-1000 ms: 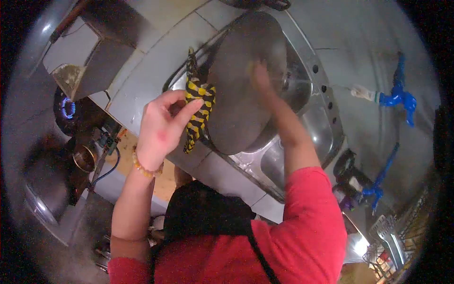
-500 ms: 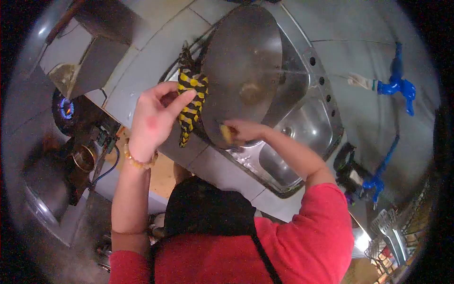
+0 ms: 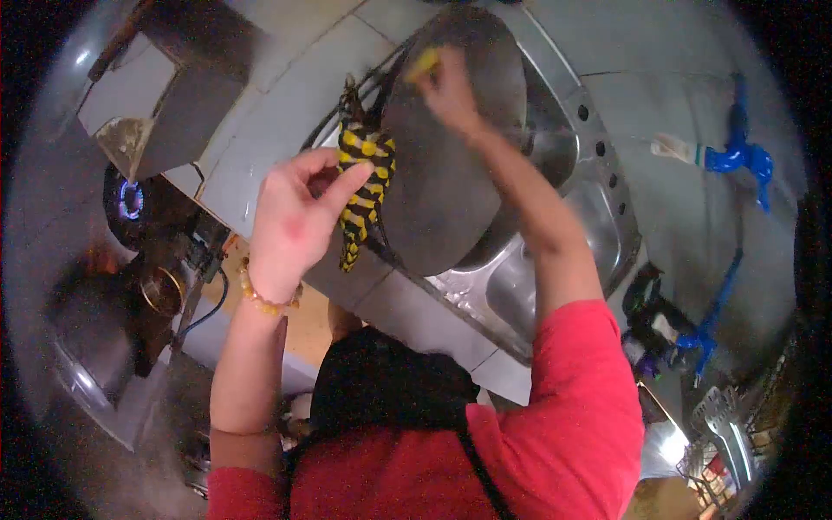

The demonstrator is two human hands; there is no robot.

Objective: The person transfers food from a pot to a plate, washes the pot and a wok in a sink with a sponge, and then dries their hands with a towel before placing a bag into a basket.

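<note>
A large dark wok [image 3: 451, 191] stands tilted over the sink, its inner side facing me. My left hand [image 3: 303, 204] is closed around a black-and-yellow patterned cloth holder [image 3: 368, 182] at the wok's left rim; whatever handle lies inside it is hidden. My right hand [image 3: 452, 97], a little blurred, grips a yellow sponge [image 3: 423, 66] against the upper part of the wok's inner surface. Behind and below the wok, the steel sink [image 3: 511, 295] shows its right basin partly covered by my right forearm.
At the left, a gas burner [image 3: 130, 199] is lit with a blue flame. Blue taps [image 3: 737, 160] stick out from the wall on the right. A slotted spatula [image 3: 724, 425] hangs at the lower right. A tiled counter [image 3: 381, 303] borders the sink.
My right hand has swept the sponge from the wok's lower edge up to its top. The left hand keeps its hold on the patterned holder. The view has shifted slightly.
</note>
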